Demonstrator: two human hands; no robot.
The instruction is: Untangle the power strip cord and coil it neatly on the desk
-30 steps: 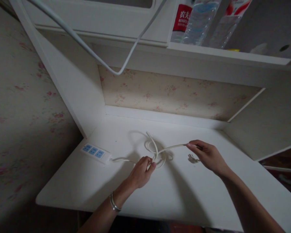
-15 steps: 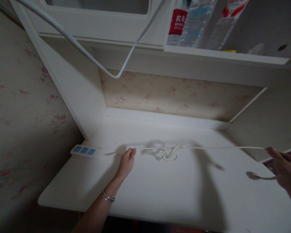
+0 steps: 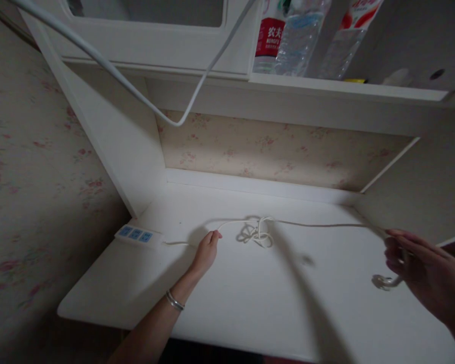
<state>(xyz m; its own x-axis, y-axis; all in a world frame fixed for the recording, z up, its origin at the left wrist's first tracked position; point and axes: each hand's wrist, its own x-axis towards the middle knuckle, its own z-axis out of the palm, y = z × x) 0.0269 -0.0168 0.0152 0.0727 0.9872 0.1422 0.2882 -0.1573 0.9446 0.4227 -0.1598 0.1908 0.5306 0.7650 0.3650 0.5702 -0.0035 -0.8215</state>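
A white power strip (image 3: 135, 234) with blue socket faces lies at the left of the desk. Its white power cord (image 3: 318, 225) runs through my left hand (image 3: 206, 253), which is closed around it, and on to the right. Between my hands the cord bunches into a loose tangle of loops over the desktop. On the right, my right hand (image 3: 420, 263) grips the cord near its end, pinched between thumb and fingers. The plug (image 3: 381, 282) dangles below that hand on a short bent length of cord.
The white desk (image 3: 227, 308) stands against flowered wallpaper. Above it, a shelf (image 3: 345, 87) holds several plastic bottles (image 3: 299, 43). A thick grey-white cable (image 3: 136, 93) hangs in a V across the upper left, close to the camera. A side panel (image 3: 106, 126) bounds the left.
My right hand has moved left, bringing the plug with it. The cord between my hands has slackened, and its tangle has shifted slightly left. My left hand has moved slightly right.
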